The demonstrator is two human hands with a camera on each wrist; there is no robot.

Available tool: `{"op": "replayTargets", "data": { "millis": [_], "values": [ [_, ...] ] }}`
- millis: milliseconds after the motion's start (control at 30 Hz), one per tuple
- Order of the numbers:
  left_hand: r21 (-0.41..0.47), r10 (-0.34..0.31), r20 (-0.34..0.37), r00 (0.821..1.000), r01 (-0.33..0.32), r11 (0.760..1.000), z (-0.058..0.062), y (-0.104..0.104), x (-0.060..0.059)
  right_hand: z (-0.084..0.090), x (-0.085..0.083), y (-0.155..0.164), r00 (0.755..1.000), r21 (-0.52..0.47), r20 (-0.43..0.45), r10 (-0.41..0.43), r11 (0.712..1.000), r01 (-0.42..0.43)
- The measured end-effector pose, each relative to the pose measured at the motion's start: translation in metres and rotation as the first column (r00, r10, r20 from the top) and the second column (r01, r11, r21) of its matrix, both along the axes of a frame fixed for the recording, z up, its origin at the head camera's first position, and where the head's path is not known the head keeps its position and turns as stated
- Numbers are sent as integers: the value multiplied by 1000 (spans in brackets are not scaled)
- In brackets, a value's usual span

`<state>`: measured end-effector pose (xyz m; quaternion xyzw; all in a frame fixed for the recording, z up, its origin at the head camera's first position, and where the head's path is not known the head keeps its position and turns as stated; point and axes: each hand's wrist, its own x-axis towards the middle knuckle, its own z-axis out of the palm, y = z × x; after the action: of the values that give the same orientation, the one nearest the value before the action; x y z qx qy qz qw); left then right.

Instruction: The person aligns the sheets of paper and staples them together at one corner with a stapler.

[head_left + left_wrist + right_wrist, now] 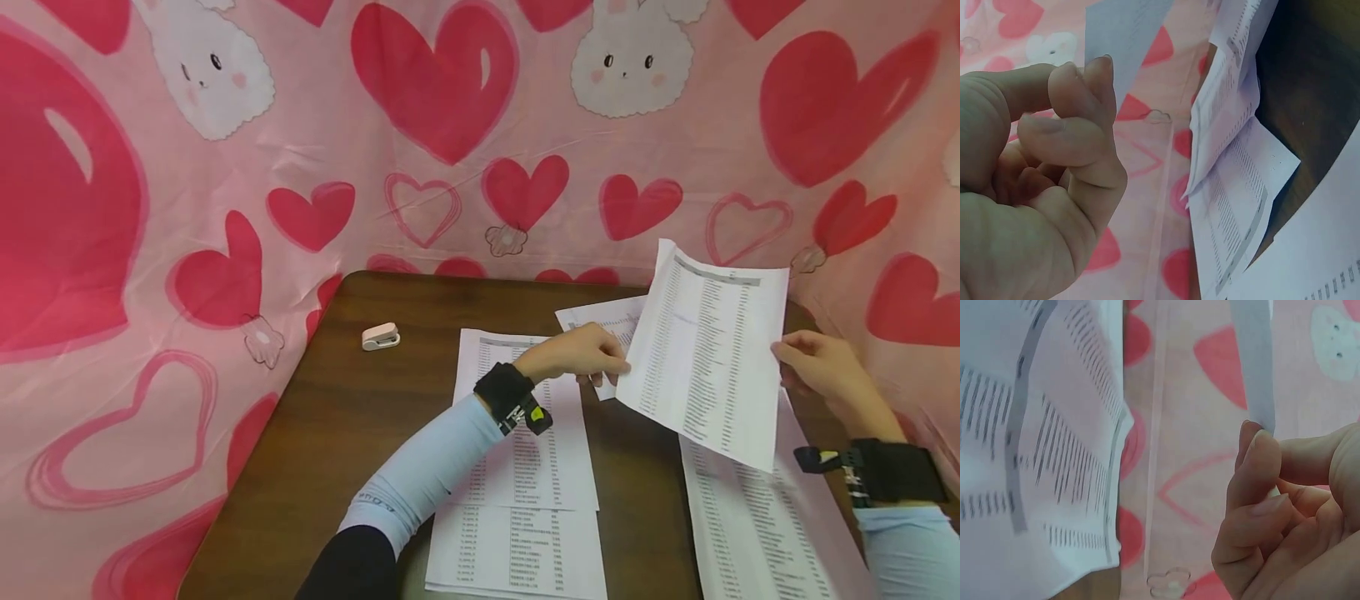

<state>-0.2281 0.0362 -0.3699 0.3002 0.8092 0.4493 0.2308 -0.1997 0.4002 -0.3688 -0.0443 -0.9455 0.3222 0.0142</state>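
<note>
Both hands hold up one printed sheet of paper (705, 358), tilted above the table's right side. My left hand (581, 350) pinches its left edge, and the left wrist view shows thumb and fingertips (1099, 69) closed on the paper. On the opposite edge, my right hand (817, 367) pinches it between thumb and fingers (1263, 450). Beneath the raised sheet lies a column of printed pages (757, 517). Another loose page (600, 315) lies behind the left hand, partly covered. Under the left forearm are overlapping printed sheets (517, 546) with columns of text.
A small pale pink stapler (380, 336) sits near the back left of the brown wooden table (322, 467). Behind the table hangs a pink cloth (322, 100) with red hearts and white rabbits, close along its back and side edges.
</note>
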Motion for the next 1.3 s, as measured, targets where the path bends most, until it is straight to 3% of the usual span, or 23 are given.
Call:
{"op": "replayTargets", "data": {
  "millis": [200, 500, 1300],
  "values": [
    [2, 9, -1, 1000, -9, 1000, 1, -19, 2, 3, -6, -18, 998, -7, -38, 41, 999, -42],
    [-34, 60, -12, 998, -61, 998, -1, -52, 3, 8, -16, -44, 993, -103, -55, 104, 989, -110],
    [-43, 162, 54, 985, -160, 986, -25, -130, 16, -2, -40, -115, 978, -175, -44, 204, 962, -209]
  ]
}}
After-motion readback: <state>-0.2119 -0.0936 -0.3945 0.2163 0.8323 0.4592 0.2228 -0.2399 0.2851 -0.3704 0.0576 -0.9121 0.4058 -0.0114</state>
